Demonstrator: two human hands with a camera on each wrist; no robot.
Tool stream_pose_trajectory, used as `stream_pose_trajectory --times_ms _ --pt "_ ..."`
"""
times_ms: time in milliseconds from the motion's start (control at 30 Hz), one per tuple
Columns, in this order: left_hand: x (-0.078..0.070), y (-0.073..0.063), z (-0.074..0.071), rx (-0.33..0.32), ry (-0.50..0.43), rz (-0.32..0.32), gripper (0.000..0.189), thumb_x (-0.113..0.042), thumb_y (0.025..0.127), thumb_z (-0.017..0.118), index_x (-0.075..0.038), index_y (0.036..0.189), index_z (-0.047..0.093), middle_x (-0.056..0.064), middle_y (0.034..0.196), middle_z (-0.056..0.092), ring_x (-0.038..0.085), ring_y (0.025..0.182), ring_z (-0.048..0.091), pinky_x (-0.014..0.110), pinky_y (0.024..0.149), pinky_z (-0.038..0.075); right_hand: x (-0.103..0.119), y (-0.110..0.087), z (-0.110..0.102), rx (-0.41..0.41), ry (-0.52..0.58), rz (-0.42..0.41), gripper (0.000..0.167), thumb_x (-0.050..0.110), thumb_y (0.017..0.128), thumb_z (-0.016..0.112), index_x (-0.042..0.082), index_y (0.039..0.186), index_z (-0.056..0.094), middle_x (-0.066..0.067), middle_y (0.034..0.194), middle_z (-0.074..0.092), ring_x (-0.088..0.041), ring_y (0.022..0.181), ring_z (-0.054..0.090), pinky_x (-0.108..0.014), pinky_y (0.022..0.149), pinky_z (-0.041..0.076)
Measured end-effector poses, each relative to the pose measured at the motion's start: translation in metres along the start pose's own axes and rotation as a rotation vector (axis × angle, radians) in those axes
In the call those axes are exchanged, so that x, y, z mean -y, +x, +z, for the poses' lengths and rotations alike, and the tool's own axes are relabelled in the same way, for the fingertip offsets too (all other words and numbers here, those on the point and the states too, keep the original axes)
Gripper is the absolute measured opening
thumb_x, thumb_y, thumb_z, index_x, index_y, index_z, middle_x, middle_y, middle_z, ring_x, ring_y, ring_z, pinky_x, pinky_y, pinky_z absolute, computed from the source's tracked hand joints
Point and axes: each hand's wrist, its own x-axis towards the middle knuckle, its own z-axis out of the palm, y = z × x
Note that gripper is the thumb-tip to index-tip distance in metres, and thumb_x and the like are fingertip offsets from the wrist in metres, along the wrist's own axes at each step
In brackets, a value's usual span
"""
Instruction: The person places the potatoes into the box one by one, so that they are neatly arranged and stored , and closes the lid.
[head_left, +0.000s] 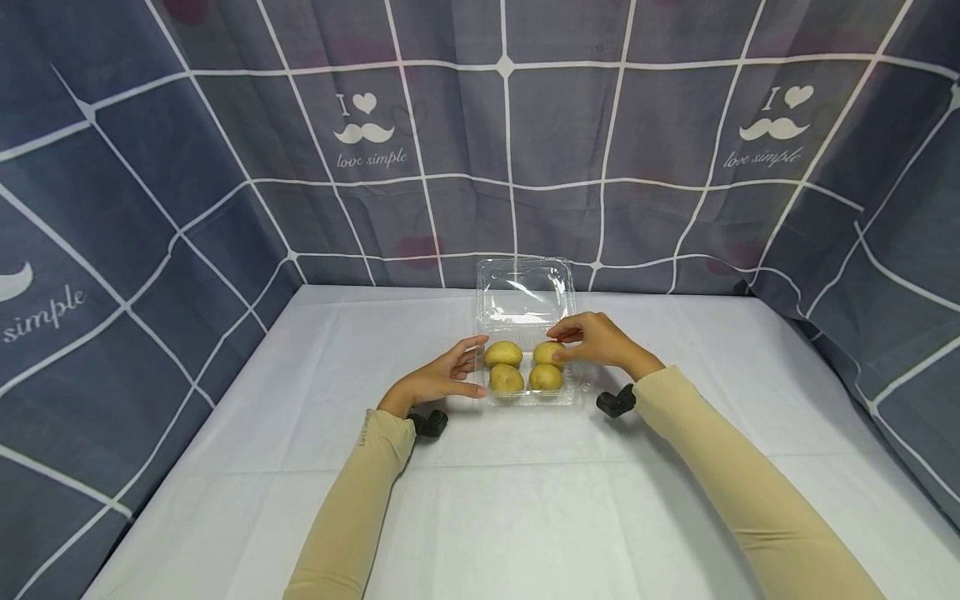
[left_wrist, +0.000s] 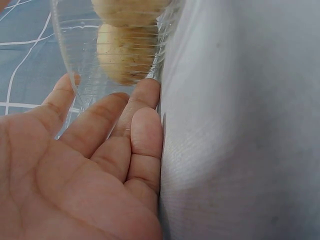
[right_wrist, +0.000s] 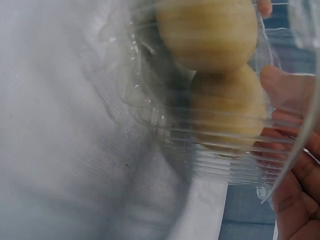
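A clear plastic clamshell box point(head_left: 525, 400) stands on the white tabletop with its lid point(head_left: 525, 292) raised at the back. Yellow potatoes sit inside in two rows: back left point(head_left: 503, 354), front left point(head_left: 506, 380), front right point(head_left: 546, 377) and back right point(head_left: 545, 352). My right hand point(head_left: 596, 340) pinches the back right potato between thumb and fingers. Along the box's left wall my left hand point(head_left: 438, 375) rests, fingers and thumb apart, holding no potato. In the left wrist view its fingers point(left_wrist: 146, 132) lie low beside the ribbed wall.
A white cloth point(head_left: 517, 508) covers the table. Dark grid-patterned curtains point(head_left: 465, 125) hang behind it and on both sides. A black device point(head_left: 617, 402) sits at the right wrist, and another point(head_left: 430, 423) at the left.
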Motion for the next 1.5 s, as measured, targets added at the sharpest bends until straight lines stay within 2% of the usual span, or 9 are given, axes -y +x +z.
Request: stream_pose_trajectory --times_ms 300,600,700,900,1033,1167,1300,1500 --pt "0.001 -0.001 0.001 -0.005 -0.002 -0.001 0.098 -0.001 0.097 0.078 -0.011 0.174 0.016 0.019 0.179 0.018 0.038 0.165 0.019 0.054 0.132 0.022 0.0 0.0 0.0 0.001 0.055 -0.008 0.038 0.001 0.092 0.085 -0.013 0.125 0.072 -0.029 0.128 0.073 -0.045 0.12 0.072 -0.047 0.104 0.059" --pt "-0.002 -0.002 0.002 -0.004 0.005 -0.012 0.098 -0.003 0.098 0.078 -0.013 0.174 0.016 0.019 0.179 0.018 0.037 0.165 0.02 0.053 0.132 0.023 -0.001 -0.006 -0.003 -0.043 0.192 -0.026 0.036 -0.004 0.094 0.08 -0.017 0.126 0.069 -0.034 0.125 0.072 -0.047 0.118 0.071 -0.039 0.1 0.061" --pt "-0.001 -0.001 0.001 -0.005 0.005 -0.01 0.098 -0.003 0.098 0.078 -0.012 0.174 0.016 0.019 0.179 0.018 0.037 0.165 0.02 0.053 0.132 0.022 -0.005 -0.008 -0.005 -0.058 0.239 -0.026 0.037 -0.004 0.095 0.079 -0.016 0.128 0.069 -0.032 0.128 0.071 -0.039 0.117 0.073 -0.034 0.101 0.06" --pt "-0.001 -0.001 0.0 -0.001 -0.002 -0.005 0.099 -0.002 0.097 0.077 -0.012 0.174 0.016 0.019 0.179 0.017 0.037 0.165 0.019 0.054 0.132 0.021 -0.014 -0.012 -0.012 -0.11 0.303 0.019 0.044 -0.001 0.096 0.078 -0.011 0.138 0.066 -0.029 0.128 0.071 -0.01 0.103 0.07 -0.02 0.093 0.056" --pt "-0.001 -0.002 0.0 0.003 -0.003 -0.005 0.1 -0.003 0.097 0.078 -0.011 0.174 0.015 0.019 0.179 0.016 0.038 0.165 0.018 0.054 0.132 0.021 -0.021 -0.013 -0.015 -0.137 0.374 0.06 0.051 -0.001 0.097 0.076 -0.011 0.144 0.06 -0.03 0.123 0.07 -0.006 0.097 0.069 -0.023 0.089 0.059" --pt "0.0 -0.001 -0.001 0.002 0.002 -0.007 0.1 -0.004 0.097 0.078 -0.012 0.174 0.015 0.019 0.179 0.017 0.037 0.165 0.02 0.054 0.132 0.023 -0.027 -0.014 -0.02 -0.144 0.425 0.103 0.058 -0.001 0.098 0.075 -0.01 0.152 0.053 -0.019 0.113 0.073 -0.007 0.09 0.07 -0.029 0.081 0.062" --pt "0.0 0.0 -0.001 -0.003 0.011 -0.012 0.099 -0.003 0.097 0.078 -0.013 0.174 0.017 0.018 0.179 0.018 0.035 0.165 0.02 0.052 0.132 0.023 -0.031 -0.013 -0.024 -0.132 0.452 0.134 0.067 0.0 0.099 0.075 -0.005 0.159 0.046 -0.002 0.103 0.073 -0.008 0.087 0.07 -0.028 0.076 0.058" --pt "0.001 0.0 -0.001 -0.009 0.012 -0.019 0.099 -0.002 0.096 0.078 -0.013 0.174 0.018 0.02 0.178 0.019 0.036 0.165 0.021 0.052 0.132 0.023 -0.038 -0.01 -0.027 -0.094 0.486 0.152 0.075 -0.004 0.098 0.072 -0.005 0.164 0.036 0.004 0.096 0.072 -0.009 0.086 0.068 -0.024 0.073 0.055"
